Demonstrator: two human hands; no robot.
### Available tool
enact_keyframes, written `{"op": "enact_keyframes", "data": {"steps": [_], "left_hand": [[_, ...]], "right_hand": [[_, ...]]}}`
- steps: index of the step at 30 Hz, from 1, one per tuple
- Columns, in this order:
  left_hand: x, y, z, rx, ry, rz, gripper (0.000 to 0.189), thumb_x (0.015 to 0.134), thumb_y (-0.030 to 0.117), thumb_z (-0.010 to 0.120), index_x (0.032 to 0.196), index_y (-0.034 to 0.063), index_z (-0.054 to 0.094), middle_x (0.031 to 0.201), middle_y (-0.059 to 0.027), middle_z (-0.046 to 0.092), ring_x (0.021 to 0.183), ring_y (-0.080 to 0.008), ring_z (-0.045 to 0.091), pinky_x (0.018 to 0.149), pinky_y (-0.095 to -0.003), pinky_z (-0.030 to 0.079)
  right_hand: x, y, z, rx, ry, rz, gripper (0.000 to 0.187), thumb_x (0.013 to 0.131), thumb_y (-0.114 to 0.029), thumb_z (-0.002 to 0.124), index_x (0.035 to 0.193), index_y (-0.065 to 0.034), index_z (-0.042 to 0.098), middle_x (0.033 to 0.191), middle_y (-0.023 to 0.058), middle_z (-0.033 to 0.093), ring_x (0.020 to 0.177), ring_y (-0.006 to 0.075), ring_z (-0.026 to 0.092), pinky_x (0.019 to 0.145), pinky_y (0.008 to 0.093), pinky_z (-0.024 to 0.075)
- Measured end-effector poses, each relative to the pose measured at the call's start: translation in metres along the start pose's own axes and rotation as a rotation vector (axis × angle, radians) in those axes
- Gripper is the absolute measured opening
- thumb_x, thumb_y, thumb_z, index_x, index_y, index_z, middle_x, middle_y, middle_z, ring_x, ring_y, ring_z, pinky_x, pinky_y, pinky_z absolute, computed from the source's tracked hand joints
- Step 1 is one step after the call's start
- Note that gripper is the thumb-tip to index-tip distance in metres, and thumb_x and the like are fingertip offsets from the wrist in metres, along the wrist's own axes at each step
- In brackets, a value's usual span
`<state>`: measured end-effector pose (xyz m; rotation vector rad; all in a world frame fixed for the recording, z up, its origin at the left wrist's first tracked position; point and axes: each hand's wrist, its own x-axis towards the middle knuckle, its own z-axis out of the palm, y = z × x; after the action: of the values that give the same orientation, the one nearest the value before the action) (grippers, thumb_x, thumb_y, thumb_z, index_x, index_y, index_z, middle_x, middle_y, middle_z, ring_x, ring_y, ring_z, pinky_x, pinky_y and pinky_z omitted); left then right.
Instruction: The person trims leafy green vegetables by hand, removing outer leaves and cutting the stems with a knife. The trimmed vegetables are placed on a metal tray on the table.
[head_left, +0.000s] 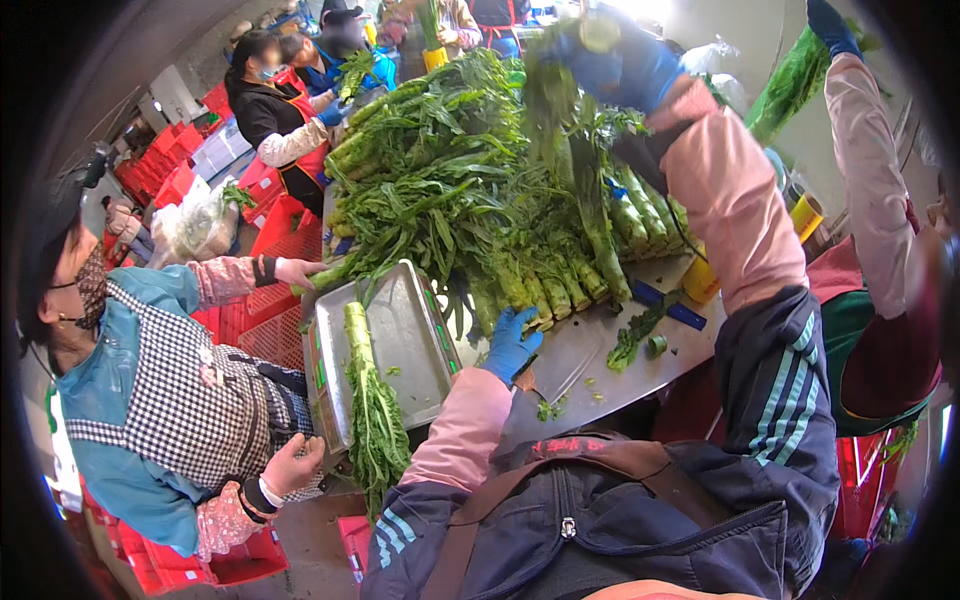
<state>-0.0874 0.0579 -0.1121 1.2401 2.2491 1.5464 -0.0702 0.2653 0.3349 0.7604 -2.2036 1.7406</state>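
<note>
Raised at the top of the view, my right hand (619, 64) wears a blue glove and is blurred. It grips a celtuce stalk (600, 34) whose pale round cut end faces me, with leaves hanging beside it. My left hand (511, 343), also blue-gloved, touches the cut ends of a row of celtuce stalks (555, 294) at the near edge of the pile. Whether its fingers close around one is unclear. Behind the row lies a large heap of leafy celtuce (450, 157). Right of the row, a blue-handled tool (686, 315) lies on the metal table (585, 352).
A scale with a metal tray (405, 360) stands left, one celtuce stalk (360, 337) across it. A co-worker in a checked apron (187, 360) touches another stalk. At right, a co-worker's gloved hand (831, 26) lifts bundled celtuce (787, 82). Yellow rolls (699, 279) and trimmings (626, 346) lie nearby.
</note>
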Motion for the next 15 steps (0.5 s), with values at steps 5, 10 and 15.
{"op": "enact_keyframes", "data": {"steps": [5,10,15], "left_hand": [[-0.004,0.015,-0.009,-0.087,-0.028,-0.126,0.046,0.074,0.021,0.065,0.118,0.0138,0.054,0.129,-0.0225,0.04,0.123,-0.0352,0.035,0.102,-0.0384,0.029],[-0.029,0.059,-0.023,-0.49,-0.04,-0.155,0.036,0.08,0.016,0.062,0.114,0.0062,0.055,0.122,-0.0126,0.049,0.112,-0.0222,0.047,0.096,-0.0329,0.036],[-0.062,0.087,-0.035,-0.988,-0.272,-0.266,0.029,0.09,0.016,0.051,0.113,-0.0016,0.053,0.106,-0.0077,0.06,0.099,-0.0162,0.055,0.089,-0.0296,0.042]], "right_hand": [[-0.019,-0.042,0.044,0.022,0.104,0.006,0.041,0.084,-0.019,0.05,0.118,0.0035,0.045,0.088,0.0069,0.057,0.056,0.0066,0.051,0.043,0.0136,0.039],[-0.125,0.025,0.118,0.575,0.419,0.251,0.046,0.073,-0.022,0.063,0.112,-0.0017,0.049,0.085,0.0079,0.06,0.068,0.0131,0.057,0.057,0.0233,0.047],[-0.226,0.145,0.182,0.344,0.351,0.46,0.053,0.073,-0.015,0.064,0.119,0.002,0.047,0.102,0.0053,0.059,0.088,0.0124,0.056,0.078,0.0258,0.0457]]}}
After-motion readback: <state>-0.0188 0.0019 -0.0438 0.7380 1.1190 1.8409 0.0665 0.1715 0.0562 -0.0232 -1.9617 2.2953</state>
